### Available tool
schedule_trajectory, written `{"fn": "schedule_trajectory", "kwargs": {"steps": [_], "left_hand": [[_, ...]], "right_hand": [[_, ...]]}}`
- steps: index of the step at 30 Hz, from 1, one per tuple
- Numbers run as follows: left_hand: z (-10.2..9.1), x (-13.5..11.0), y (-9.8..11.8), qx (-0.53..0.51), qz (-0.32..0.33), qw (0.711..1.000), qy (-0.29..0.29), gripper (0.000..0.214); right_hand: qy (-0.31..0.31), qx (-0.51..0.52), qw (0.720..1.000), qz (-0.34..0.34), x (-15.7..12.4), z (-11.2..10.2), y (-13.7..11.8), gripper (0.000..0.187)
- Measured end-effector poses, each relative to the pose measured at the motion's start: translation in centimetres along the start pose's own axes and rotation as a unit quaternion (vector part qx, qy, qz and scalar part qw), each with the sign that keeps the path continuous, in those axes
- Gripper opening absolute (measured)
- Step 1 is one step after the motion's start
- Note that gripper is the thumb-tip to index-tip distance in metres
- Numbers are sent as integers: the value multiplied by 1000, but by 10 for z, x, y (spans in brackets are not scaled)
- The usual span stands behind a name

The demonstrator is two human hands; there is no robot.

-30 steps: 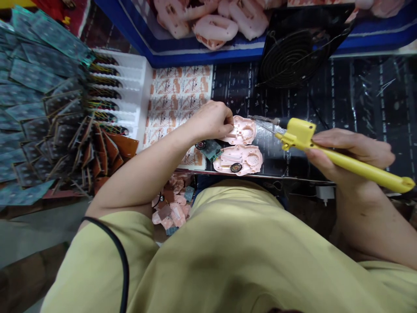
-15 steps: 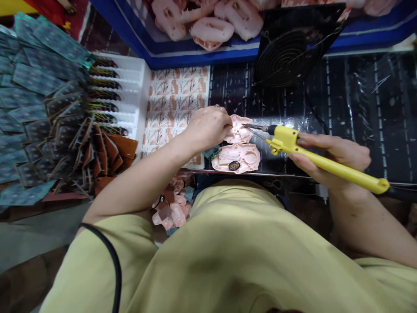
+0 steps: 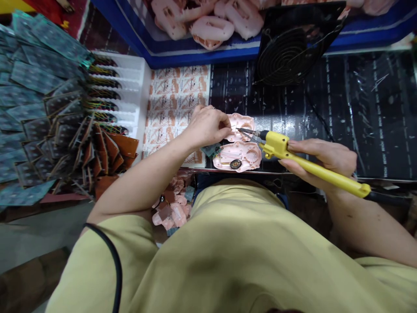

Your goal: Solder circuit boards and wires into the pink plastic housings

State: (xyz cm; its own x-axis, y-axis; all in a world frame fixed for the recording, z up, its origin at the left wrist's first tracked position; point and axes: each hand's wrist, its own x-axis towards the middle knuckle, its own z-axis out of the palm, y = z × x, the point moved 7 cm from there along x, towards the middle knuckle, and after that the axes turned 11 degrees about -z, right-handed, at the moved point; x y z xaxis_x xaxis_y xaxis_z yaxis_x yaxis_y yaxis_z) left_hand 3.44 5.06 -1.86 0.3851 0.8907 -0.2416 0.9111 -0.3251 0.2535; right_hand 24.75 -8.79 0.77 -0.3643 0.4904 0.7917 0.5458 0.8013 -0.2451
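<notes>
My right hand [image 3: 321, 161] is wrapped round a yellow soldering iron [image 3: 306, 163], its metal tip reaching left onto the far pink plastic shell [image 3: 243, 124]. My left hand [image 3: 206, 126] is pinched at the left edge of that shell, fingers closed on something too small to make out. A second pink shell [image 3: 239, 155] with a small black round part lies just nearer to me. A small green circuit board [image 3: 211, 150] sits under my left hand beside it.
A black fan [image 3: 285, 54] stands behind the work spot. A blue bin [image 3: 202, 54] holds more pink shells. Green and brown circuit boards [image 3: 42, 108] are stacked at left beside a white slotted tray [image 3: 130, 91]. Pink scraps [image 3: 172, 204] lie below the table edge.
My right hand has brought the soldering iron leftward until its tip rests on the far pink shell. My left hand stays pinched at the shell's left edge.
</notes>
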Motion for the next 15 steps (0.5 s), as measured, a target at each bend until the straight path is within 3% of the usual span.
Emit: {"fn": "schedule_trajectory", "kwargs": {"steps": [4,13,15], "left_hand": [[-1,1,3,18,-1,1000,-22,16],[-1,4,6,24,-1,999,-31,18],[-1,4,5,24,-6,999,-33,18]], "right_hand": [[7,50,999,2,-2,6,4,27],[-16,87,995,-35,6,9,3,23],[10,98,994,-37,8,2,2,25]]}}
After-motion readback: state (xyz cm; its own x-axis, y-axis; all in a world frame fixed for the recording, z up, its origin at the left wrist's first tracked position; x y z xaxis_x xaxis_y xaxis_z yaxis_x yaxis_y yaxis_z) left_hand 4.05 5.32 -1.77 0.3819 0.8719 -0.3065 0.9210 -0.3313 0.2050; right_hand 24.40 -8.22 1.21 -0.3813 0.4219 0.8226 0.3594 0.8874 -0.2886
